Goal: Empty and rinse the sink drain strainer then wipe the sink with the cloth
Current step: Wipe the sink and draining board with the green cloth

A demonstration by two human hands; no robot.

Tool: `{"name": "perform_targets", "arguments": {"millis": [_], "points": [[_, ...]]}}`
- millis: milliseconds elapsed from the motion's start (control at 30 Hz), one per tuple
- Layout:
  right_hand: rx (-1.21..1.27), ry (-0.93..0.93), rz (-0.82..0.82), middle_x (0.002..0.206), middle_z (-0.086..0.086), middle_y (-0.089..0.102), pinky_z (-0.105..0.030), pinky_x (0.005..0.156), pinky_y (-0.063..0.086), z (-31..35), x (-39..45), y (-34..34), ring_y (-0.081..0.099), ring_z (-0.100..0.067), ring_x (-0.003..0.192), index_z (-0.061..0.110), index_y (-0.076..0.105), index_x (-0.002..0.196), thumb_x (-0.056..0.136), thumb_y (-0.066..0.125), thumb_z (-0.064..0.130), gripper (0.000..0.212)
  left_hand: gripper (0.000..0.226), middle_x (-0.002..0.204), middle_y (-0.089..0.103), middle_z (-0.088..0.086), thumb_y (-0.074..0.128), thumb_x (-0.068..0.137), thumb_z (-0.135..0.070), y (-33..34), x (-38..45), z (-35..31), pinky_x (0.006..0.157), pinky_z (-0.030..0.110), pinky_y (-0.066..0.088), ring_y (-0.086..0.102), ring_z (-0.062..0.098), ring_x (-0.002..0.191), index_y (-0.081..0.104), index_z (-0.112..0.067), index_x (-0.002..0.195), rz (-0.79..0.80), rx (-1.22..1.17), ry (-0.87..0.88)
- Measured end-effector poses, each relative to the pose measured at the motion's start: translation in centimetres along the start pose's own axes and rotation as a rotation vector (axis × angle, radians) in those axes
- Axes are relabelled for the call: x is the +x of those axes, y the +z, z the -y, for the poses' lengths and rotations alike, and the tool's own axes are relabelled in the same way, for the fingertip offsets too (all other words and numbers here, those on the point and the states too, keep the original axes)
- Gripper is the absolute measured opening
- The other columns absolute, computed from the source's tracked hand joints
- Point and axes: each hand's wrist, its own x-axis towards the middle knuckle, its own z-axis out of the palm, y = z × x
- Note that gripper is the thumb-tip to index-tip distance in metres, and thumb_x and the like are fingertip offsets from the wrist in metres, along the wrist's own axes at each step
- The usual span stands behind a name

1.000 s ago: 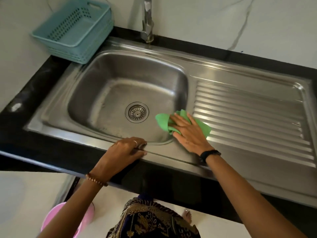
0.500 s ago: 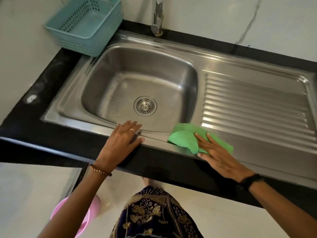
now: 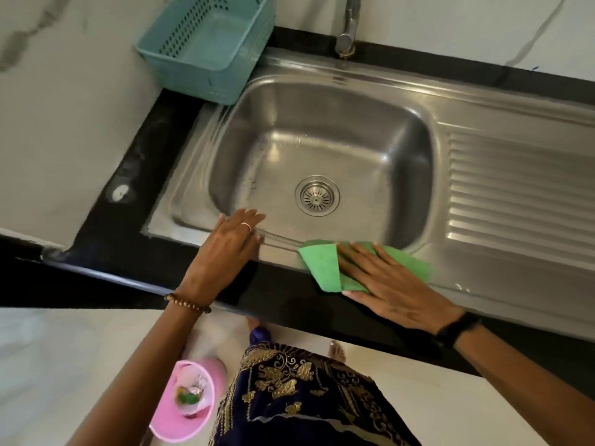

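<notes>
Black counter point(image 3: 128, 201), steel sink point(image 3: 515, 188) set into it, marble wall behind. Right hand point(image 3: 389, 284) lies flat, fingers spread, pressing the green cloth point(image 3: 325, 268) onto the front rim; nothing gripped, just palm weight. Left hand point(image 3: 225, 249) rests open on the rim just left of the cloth, bracing. Strainer point(image 3: 317, 195) sits seated in the drain, beyond both hands. Judged step: wiping the rim. Best done with even palm pressure, long overlapping strokes, cloth kept unfolded, finishing toward the drainboard ridges point(image 3: 521, 201).

One head-worn view looks steeply down, close over the sink point(image 3: 322, 101), edges seemingly warped.
</notes>
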Motion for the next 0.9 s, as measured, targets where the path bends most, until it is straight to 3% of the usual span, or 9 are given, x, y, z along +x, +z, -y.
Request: {"name": "perform_targets", "arguments": {"millis": [100,200,367,500,633,767,900], "points": [[0.016,-0.068,-0.015,0.159,0.001,0.010,-0.040,0.118,0.006,3.7,4.8,-0.8,0.016,-0.020,0.145,0.031,0.000,0.147,0.092,0.015,0.053,0.061,0.040,0.148,0.036,0.009,0.041,0.096,-0.010,-2.3,1.2,3.3,0.117,0.032,0.005,0.020,0.020,0.143,0.041,-0.013,0.136,0.023,0.017,0.024],[0.075,-0.138,-0.033,0.158,-0.002,0.013,-0.046,0.118,0.015,8.1,11.2,-1.6,0.017,-0.024,0.144,0.028,0.011,0.147,0.095,0.025,0.048,0.057,0.040,0.147,0.038,0.010,0.043,0.094,-0.004,-4.6,2.6,6.7,0.117,0.033,0.009,0.024,0.022,0.142,0.046,-0.010,0.133,0.017,0.036,0.043],[0.111,-0.125,-0.087,0.159,0.006,0.006,-0.043,0.118,0.003,12.6,16.8,-2.0,0.001,-0.019,0.146,0.033,0.009,0.147,0.097,0.027,0.046,0.055,0.040,0.147,0.037,0.013,0.046,0.093,-0.004,-7.6,4.1,10.8,0.119,0.039,0.012,0.027,0.025,0.140,0.047,-0.008,0.132,0.027,0.044,0.052],[0.273,-0.093,-0.112,0.146,0.026,0.000,-0.023,0.115,-0.007,11.5,14.5,-1.6,-0.008,0.001,0.140,0.042,0.006,0.138,0.098,0.031,0.039,0.048,0.037,0.142,0.044,0.014,0.050,0.091,-0.002,-8.3,4.9,12.1,0.116,0.045,0.024,0.037,0.026,0.135,0.052,-0.004,0.128,0.055,0.005,0.096],[0.414,0.023,-0.158,0.143,0.028,0.014,-0.012,0.115,0.000,10.6,10.9,-1.4,0.001,0.013,0.138,0.044,0.018,0.133,0.094,0.037,0.037,0.044,0.032,0.128,0.058,0.014,0.051,0.089,-0.003,-8.0,5.2,12.3,0.107,0.038,0.037,0.051,0.028,0.123,0.060,-0.003,0.120,-0.047,0.076,0.127],[0.431,0.060,-0.175,0.144,0.024,0.021,-0.016,0.116,0.003,11.2,11.2,-1.7,0.011,0.006,0.140,0.038,0.023,0.135,0.092,0.035,0.042,0.045,0.031,0.125,0.062,0.004,0.048,0.092,-0.012,-8.0,5.8,12.1,0.094,0.035,0.038,0.053,0.024,0.115,0.059,-0.015,0.121,-0.100,0.176,0.104],[0.337,0.004,-0.091,0.146,0.030,0.000,-0.023,0.118,-0.004,13.3,15.0,-1.9,-0.004,0.001,0.142,0.049,0.008,0.135,0.096,0.035,0.039,0.048,0.033,0.123,0.062,0.002,0.044,0.094,-0.016,-8.6,6.8,11.8,0.089,0.035,0.037,0.054,0.025,0.109,0.056,-0.019,0.124,-0.101,0.165,0.092]]}}
